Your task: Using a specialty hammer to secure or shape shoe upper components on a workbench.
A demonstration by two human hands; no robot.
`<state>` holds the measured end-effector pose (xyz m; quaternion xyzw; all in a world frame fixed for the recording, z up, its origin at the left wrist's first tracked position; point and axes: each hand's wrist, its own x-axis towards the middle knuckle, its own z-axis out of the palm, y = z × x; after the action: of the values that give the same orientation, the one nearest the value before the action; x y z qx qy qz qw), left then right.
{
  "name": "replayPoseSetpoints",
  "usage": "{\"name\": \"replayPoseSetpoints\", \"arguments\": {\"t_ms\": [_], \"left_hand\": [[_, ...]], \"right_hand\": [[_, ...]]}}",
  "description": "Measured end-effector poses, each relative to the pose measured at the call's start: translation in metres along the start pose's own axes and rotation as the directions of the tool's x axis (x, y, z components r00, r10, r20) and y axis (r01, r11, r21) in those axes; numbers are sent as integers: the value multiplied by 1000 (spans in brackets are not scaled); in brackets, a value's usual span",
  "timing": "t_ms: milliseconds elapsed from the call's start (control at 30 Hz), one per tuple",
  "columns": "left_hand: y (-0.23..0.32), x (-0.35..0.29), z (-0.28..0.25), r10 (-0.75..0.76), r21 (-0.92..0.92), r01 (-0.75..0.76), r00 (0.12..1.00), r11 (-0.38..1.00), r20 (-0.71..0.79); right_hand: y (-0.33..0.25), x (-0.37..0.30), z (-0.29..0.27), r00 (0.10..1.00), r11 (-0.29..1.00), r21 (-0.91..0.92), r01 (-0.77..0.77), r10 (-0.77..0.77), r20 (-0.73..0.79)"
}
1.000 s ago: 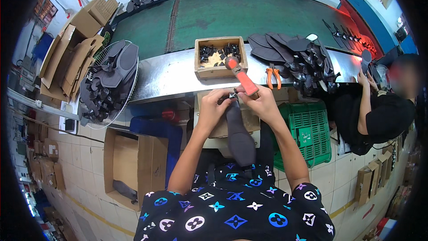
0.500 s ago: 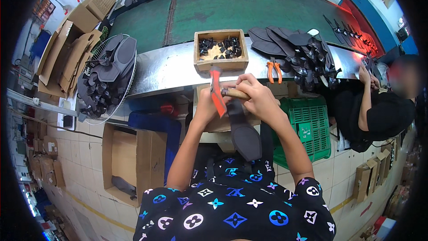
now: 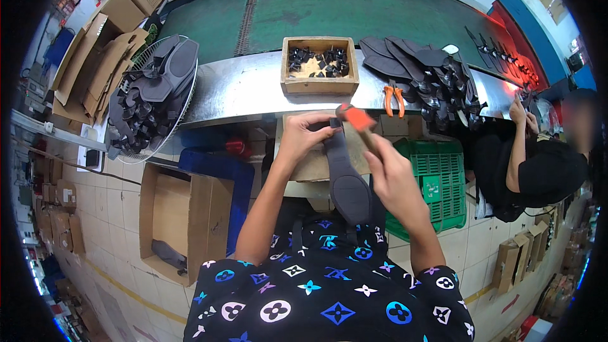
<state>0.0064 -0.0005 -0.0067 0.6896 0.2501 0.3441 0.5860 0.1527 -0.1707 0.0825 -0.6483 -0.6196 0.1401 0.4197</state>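
A grey sole [image 3: 349, 193] lay below the wooden box [image 3: 320, 87], its narrow end over a pale board [image 3: 307, 166] and its broad end toward the person's lap. The left hand [image 3: 300, 142] was pinched on that narrow end, beside a small black clip [image 3: 335, 123]. The right hand [image 3: 398, 180] was wrapped around the handle of a hammer [image 3: 360, 120], its red head just beside the clip. The head was blurred, so whether it touched the clip could not be told.

The clip was in place at the tip, yet work on this sole looked unfinished, with fingers and hammer both there. Plenty of loose black pieces [image 3: 335, 67] were left inside the wooden box. To its right, beyond orange pliers [image 3: 394, 102], lay a pile of soles [image 3: 405, 57]; far to its left, a wire basket [image 3: 191, 96] held another heap.
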Motion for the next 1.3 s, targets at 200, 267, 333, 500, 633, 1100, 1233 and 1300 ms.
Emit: {"name": "replayPoseSetpoints", "arguments": {"t_ms": [200,267,333,500,633,1100,1233,1300], "left_hand": [[-2,-2,-5,-4,136,4,1000,991,-1],[-1,-3,-8,-52,134,47,998,990,35],[1,-2,-1,-89,136,77,992,988,87],[-14,-3,-8,15,681,-28,1000,732,25],[-2,-9,-8,-4,665,-14,1000,747,26],[79,-65,4,105,241,-180,950,954,295],[118,-92,10,-144,31,143,922,989,359],[124,-98,12,-207,0,225,897,974,391]], "right_hand": [[-31,-5,-32,976,976,220,-1,49,-211],[-54,-14,-35,948,888,453,77,75,-310],[-25,-15,-12,922,886,463,16,166,-350],[-5,10,-24,991,997,-22,68,-70,-112],[-42,-11,-63,989,980,169,-102,118,-87],[40,25,-14,967,952,-199,231,-247,-59],[54,30,13,905,853,-411,323,-150,399],[50,27,20,894,892,-284,352,-232,382]]}}
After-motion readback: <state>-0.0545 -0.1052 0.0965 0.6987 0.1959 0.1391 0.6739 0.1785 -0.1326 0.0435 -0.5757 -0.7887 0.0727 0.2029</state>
